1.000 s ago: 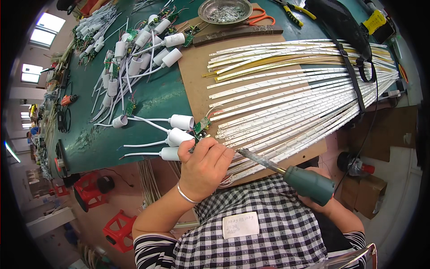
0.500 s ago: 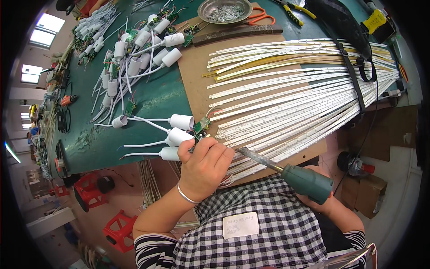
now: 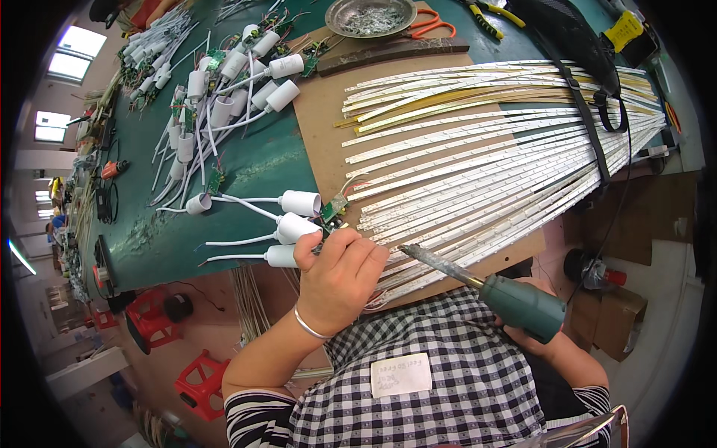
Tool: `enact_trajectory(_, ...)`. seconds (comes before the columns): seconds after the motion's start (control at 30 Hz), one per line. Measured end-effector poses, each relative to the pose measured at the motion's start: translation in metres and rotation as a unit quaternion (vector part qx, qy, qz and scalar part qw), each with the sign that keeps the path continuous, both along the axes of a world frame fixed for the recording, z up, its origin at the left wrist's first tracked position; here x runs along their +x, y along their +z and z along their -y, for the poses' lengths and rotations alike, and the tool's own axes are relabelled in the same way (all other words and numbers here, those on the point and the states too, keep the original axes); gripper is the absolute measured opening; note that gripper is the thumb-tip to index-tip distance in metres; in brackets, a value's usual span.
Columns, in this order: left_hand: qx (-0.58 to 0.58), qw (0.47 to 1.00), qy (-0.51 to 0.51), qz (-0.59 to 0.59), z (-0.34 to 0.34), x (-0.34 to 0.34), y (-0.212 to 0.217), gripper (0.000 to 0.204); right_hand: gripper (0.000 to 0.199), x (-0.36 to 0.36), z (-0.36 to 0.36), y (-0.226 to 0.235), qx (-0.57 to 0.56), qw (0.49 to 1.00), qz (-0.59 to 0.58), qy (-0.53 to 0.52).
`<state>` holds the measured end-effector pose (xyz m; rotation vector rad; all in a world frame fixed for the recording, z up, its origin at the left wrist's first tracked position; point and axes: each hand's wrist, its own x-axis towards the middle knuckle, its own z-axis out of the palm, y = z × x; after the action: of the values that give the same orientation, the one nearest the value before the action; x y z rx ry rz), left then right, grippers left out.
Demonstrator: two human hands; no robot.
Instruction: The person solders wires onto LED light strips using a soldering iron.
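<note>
My left hand (image 3: 336,280) is closed, fingers pinched together at the near ends of the white LED strips (image 3: 448,196); what lies between the fingertips is hidden. Just beyond its thumb are three white lamp bases (image 3: 300,202) with white cables, and green circuit boards (image 3: 334,209) at their ends. Wrapped round the green handle of a soldering iron (image 3: 523,308), my right hand (image 3: 532,342) is partly covered by it. The iron's dark tip points left, a little to the right of my left fingertips and over the strips.
More lamp bases (image 3: 220,112) with boards lie heaped at the left. A metal bowl of scraps (image 3: 371,16), orange-handled scissors (image 3: 433,26), a dark bar (image 3: 392,56) and pliers (image 3: 489,21) are at the back. A black strap (image 3: 586,123) crosses the strips. Red stools (image 3: 203,384) stand below.
The soldering iron has shifted slightly right, its tip drawing a little away from my left fingertips. My left hand has barely moved.
</note>
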<state>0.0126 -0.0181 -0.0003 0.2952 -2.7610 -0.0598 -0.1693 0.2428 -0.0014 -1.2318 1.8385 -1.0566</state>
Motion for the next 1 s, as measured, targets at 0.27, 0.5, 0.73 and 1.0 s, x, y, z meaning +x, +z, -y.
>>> enact_trajectory(0.27,-0.005,1.000,0.002,0.000,0.000,0.001,-0.001,0.013,0.045,0.003,0.004,0.001,-0.026,1.000,0.002,0.012)
enact_trajectory(0.5,-0.002,1.000,0.001,0.001,0.000,0.001,0.000,0.014,0.055,0.002,0.000,-0.007,0.004,1.000,-0.013,0.014)
enact_trajectory(0.73,-0.003,1.000,0.000,-0.001,0.000,0.001,-0.002,0.014,0.057,-0.002,0.004,-0.002,-0.010,0.998,-0.055,0.042)
enact_trajectory(1.0,0.006,1.000,0.001,-0.008,-0.001,0.001,-0.003,0.017,0.057,-0.003,0.011,0.005,-0.026,0.993,-0.093,0.061)
